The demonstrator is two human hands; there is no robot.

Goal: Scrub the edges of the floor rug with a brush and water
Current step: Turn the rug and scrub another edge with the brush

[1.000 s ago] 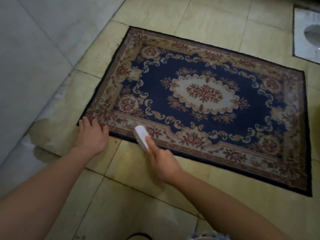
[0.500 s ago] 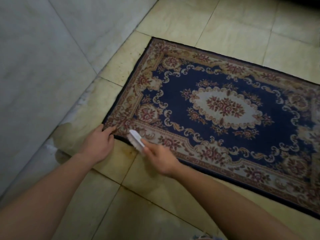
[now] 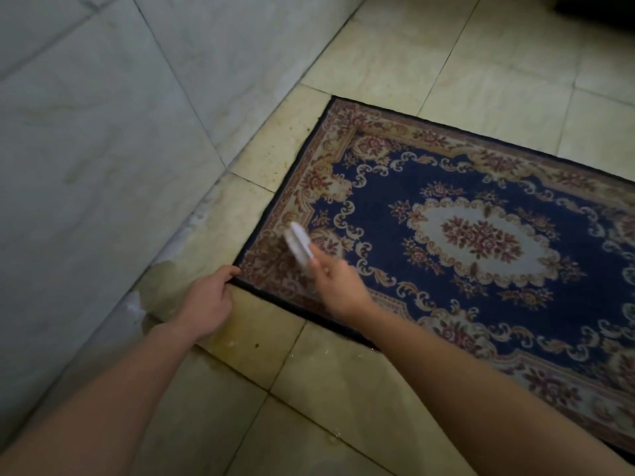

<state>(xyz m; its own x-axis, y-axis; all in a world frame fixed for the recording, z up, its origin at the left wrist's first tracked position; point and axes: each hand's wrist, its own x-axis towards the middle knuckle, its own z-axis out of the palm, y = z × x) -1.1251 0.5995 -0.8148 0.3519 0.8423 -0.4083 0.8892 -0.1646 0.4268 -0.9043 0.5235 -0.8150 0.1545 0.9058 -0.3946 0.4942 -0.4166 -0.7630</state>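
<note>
Furthest left, the pale tiled wall (image 3: 103,149) runs down to the floor (image 3: 343,389), where a darker, damp-looking patch (image 3: 165,286) sits at its foot. Just right of that, the left hand (image 3: 206,304) lies at the near left corner of the rug (image 3: 481,173), its fingers curled and their tips closed on the dark bound edge. It seems to pin that corner, though I cannot tell whether the edge is lifted off the tile. Next along, the white brush (image 3: 299,247) lies tilted on the patterned border just inside the same corner, its far end pointing up the short left edge. It is blurred, which suggests a stroke under way. The right hand (image 3: 338,286) grips the brush's near end with fingers wrapped round it, and its forearm crosses the rug's near long edge. Further right the rug lies flat on the cream tiles, and its right end runs out of view. The step in hand, as I judge it, is scrubbing the border at this corner. No water vessel shows, so wetting cannot be checked. The next move calls for short, firm strokes along the edge. The left hand should hold the corner taut so the rug does not bunch under the bristles, and then both hands shift along the border.
</note>
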